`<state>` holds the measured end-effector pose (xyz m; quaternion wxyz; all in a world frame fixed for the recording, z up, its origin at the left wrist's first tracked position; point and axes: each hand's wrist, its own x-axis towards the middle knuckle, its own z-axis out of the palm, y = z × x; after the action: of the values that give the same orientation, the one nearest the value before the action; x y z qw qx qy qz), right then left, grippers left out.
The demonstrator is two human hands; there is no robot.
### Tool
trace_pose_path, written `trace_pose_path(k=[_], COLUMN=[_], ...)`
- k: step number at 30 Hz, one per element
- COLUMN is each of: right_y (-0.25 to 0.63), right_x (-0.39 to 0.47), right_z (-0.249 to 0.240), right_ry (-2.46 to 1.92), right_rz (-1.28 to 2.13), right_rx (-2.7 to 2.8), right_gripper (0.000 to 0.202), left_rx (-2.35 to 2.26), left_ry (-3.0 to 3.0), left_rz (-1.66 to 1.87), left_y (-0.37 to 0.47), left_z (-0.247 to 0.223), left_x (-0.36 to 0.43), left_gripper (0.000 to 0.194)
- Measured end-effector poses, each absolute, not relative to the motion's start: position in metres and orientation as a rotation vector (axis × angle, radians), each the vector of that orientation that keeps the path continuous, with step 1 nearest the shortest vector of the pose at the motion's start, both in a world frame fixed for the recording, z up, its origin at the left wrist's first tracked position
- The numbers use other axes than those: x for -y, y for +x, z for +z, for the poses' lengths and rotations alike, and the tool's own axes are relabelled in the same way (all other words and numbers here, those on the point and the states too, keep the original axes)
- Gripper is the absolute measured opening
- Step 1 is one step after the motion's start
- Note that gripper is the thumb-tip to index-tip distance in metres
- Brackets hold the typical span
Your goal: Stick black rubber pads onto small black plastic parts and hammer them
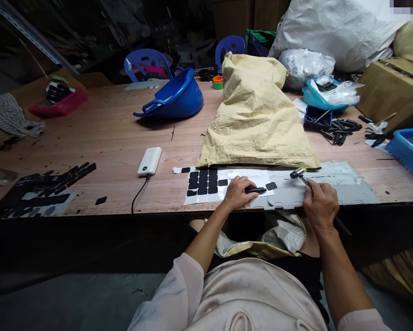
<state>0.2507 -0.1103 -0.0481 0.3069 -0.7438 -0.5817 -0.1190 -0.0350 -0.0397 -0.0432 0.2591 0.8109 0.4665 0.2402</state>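
My left hand (240,193) is closed on a short black cylinder (256,190), laid sideways over a white backing sheet (223,195) at the table's front edge. Rows of black rounded-square pieces (202,182) cover the left of that sheet. A single black square (271,186) sits just right of the cylinder's tip. In my right hand (319,202) is a small hammer (298,173), gripped by its handle, its metal head raised over a grey sheet (351,191). The head is apart from the cylinder.
A large yellow sack (257,119) lies right behind the sheet. To the left are a white power bank (149,161) with a cable and a blue basin (178,99). Black cylinders (340,131) are heaped at the right, near a blue basket (408,151). Black strips (44,195) lie far left.
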Motion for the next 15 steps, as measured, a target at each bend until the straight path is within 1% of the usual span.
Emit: trace_pose_path(k=[2,6,9,12,15], right_y=[0.238,0.203,0.182,0.169,0.162], right_x=[0.119,0.138,0.146,0.149,0.149], right_z=[-0.042,-0.03,-0.026,-0.024,-0.022], right_ry=[-1.835,-1.547,-1.479,-1.469,-1.453], right_rz=[-0.223,0.066,0.226,0.282,0.247], right_rx=[1.536,1.618,1.689,1.745,1.767], right_gripper=[0.035,0.036,0.038,0.039,0.042], left_rx=[-1.276,-1.304,-1.317,-1.316,-1.302], left_ry=[2.19,2.155,2.135,2.13,2.134], left_rz=[0.644,0.632,0.625,0.623,0.624], left_y=[-0.034,-0.033,-0.032,-0.032,-0.032], left_z=[-0.042,-0.04,-0.038,-0.037,-0.037], left_x=[0.04,0.041,0.041,0.041,0.041], left_gripper=[0.018,0.018,0.018,0.017,0.017])
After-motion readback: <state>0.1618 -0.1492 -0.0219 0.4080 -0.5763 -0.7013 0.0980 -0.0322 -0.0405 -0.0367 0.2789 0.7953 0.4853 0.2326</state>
